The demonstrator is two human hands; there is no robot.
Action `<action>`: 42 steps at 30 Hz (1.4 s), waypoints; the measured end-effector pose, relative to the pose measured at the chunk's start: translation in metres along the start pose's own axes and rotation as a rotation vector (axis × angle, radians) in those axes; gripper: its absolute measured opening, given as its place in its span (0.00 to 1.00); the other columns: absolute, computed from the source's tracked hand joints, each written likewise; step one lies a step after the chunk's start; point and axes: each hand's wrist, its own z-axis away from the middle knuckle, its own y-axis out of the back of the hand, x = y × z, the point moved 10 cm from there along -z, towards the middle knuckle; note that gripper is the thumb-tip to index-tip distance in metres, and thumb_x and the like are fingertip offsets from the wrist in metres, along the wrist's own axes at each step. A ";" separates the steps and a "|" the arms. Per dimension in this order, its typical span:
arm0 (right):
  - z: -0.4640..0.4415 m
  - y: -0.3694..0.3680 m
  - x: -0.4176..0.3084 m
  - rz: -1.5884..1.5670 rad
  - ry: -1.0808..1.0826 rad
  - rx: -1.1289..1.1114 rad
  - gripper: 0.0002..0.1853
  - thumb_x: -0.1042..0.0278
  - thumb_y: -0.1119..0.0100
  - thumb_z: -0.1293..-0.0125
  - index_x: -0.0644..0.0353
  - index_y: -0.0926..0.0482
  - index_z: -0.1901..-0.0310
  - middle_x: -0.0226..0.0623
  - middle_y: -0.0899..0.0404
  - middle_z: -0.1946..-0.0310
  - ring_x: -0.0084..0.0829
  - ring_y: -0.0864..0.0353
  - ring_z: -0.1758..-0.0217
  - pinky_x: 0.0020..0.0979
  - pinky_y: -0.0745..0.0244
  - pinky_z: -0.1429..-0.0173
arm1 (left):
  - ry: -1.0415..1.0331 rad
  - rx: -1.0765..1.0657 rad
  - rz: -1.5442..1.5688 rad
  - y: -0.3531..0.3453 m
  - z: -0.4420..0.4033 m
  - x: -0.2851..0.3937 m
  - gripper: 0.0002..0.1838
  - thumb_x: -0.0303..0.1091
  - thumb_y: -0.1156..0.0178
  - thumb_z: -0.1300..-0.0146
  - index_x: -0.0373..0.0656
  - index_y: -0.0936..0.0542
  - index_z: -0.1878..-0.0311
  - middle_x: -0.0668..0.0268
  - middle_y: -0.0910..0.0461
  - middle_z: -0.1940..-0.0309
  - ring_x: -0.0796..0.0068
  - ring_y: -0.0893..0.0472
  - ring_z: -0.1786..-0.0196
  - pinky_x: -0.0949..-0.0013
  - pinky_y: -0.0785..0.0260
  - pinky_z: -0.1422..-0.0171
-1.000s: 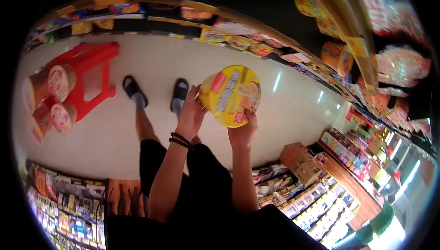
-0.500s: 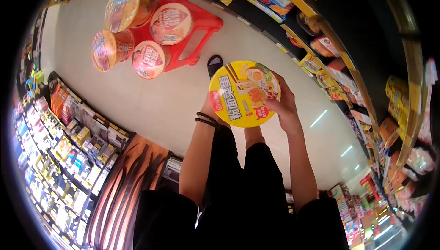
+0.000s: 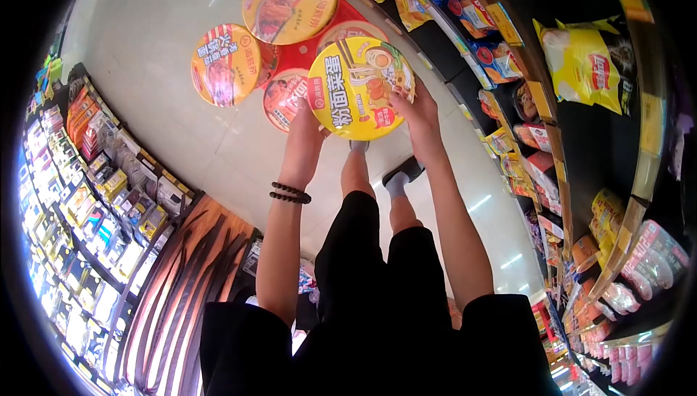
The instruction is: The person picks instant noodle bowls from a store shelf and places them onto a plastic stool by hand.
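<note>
Between my two hands is a round instant noodle tub (image 3: pixel 356 95) with a yellow lid, its printed top facing me. My left hand (image 3: pixel 305 135) grips its lower left side, and the fingers beneath are hidden. On the right side, my right hand (image 3: pixel 421 113) is closed round the rim with the thumb over the lid's edge. Just beyond, a red plastic stool (image 3: pixel 350 13) bears stacked tubs: a tall orange-lidded stack (image 3: pixel 290 4), another orange-lidded tub (image 3: pixel 225 66), and a pink-and-cream tub (image 3: pixel 284 98). A further pale lid (image 3: pixel 352 31) is partly covered by the yellow tub.
Shelves of packaged snacks (image 3: pixel 494 62) run along the right, with a large yellow bag (image 3: pixel 584 66) high up. Brightly lit racks of small goods (image 3: pixel 102 229) stand at left, beside a wood-coloured striped panel (image 3: pixel 189 272). Pale tiled floor (image 3: pixel 160 98) lies between.
The yellow tub has moved up and slightly left in view, closer to the stool, held by both hands. The stool and its tubs appear nearer, and my feet have shifted.
</note>
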 end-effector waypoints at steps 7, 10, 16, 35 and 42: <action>-0.030 0.001 -0.006 0.095 -0.085 -0.022 0.29 0.69 0.44 0.34 0.65 0.39 0.33 0.39 0.30 0.40 0.25 0.31 0.38 0.27 0.36 0.35 | -0.089 -0.045 -0.311 -0.013 -0.026 0.014 0.23 0.37 0.50 0.27 0.39 0.33 0.33 0.65 0.26 0.43 0.78 0.31 0.39 0.68 0.40 0.33; -0.039 0.002 -0.003 0.146 -0.028 0.021 0.27 0.68 0.45 0.32 0.65 0.39 0.34 0.39 0.29 0.41 0.26 0.30 0.39 0.26 0.35 0.36 | -0.121 -0.026 -0.352 -0.014 -0.033 0.019 0.23 0.35 0.49 0.28 0.38 0.34 0.33 0.65 0.26 0.42 0.78 0.30 0.39 0.69 0.39 0.33; -0.039 -0.005 0.000 0.215 -0.044 0.123 0.26 0.65 0.46 0.30 0.65 0.39 0.35 0.41 0.28 0.43 0.26 0.27 0.42 0.25 0.30 0.40 | -0.259 0.066 -0.598 -0.008 -0.025 0.054 0.19 0.27 0.46 0.32 0.35 0.29 0.38 0.61 0.23 0.45 0.76 0.26 0.42 0.70 0.34 0.38; -0.013 0.033 -0.002 0.357 0.077 0.214 0.25 0.66 0.45 0.31 0.61 0.38 0.36 0.42 0.34 0.39 0.33 0.30 0.39 0.33 0.28 0.41 | -0.819 0.201 -1.941 0.044 -0.034 0.195 0.54 0.48 0.28 0.58 0.52 0.46 0.26 0.47 0.48 0.29 0.41 0.45 0.30 0.47 0.44 0.30; 0.038 0.035 0.026 0.301 0.079 0.296 0.11 0.73 0.45 0.33 0.61 0.26 0.50 0.34 0.23 0.52 0.23 0.24 0.51 0.25 0.28 0.52 | -0.093 0.126 -0.425 0.218 -0.038 0.173 0.28 0.48 0.49 0.33 0.39 0.32 0.37 0.63 0.27 0.41 0.68 0.27 0.39 0.60 0.37 0.34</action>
